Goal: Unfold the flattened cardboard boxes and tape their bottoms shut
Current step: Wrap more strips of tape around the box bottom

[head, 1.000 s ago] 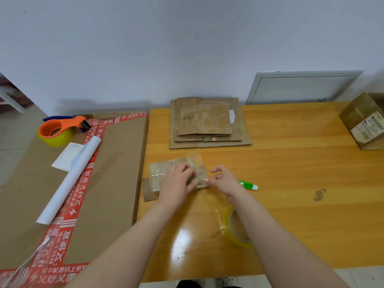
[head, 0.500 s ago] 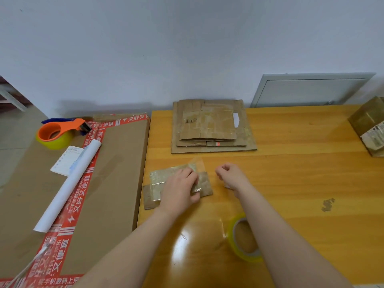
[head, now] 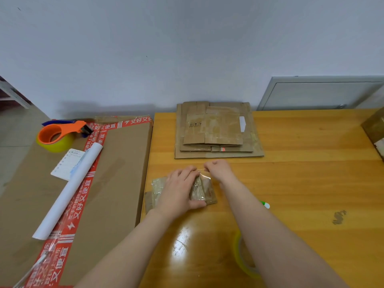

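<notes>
A small flattened cardboard box [head: 200, 191], shiny with clear tape, lies on the wooden table [head: 301, 183] near its left edge. My left hand [head: 179, 190] lies flat on top of it, thumb at the near edge. My right hand [head: 219, 170] is at the box's far right corner, fingers curled, pinching a strip of clear tape [head: 204, 173] that rises off the box. A stack of flattened cardboard boxes [head: 218, 132] sits at the back of the table. A yellow-green roll of clear tape [head: 242, 258] lies near the front edge, partly hidden by my right forearm.
A green and white pen [head: 266, 204] peeks out beside my right forearm. On the left, a big cardboard sheet with red tape [head: 116, 183] carries an orange tape dispenser [head: 60, 135], a white paper roll [head: 68, 192] and a note. A built-up box [head: 375, 129] stands at the far right.
My right hand has moved from beside the box up to its far right corner and now pinches the tape there. My left hand stays pressed on the box. The view has shifted slightly.
</notes>
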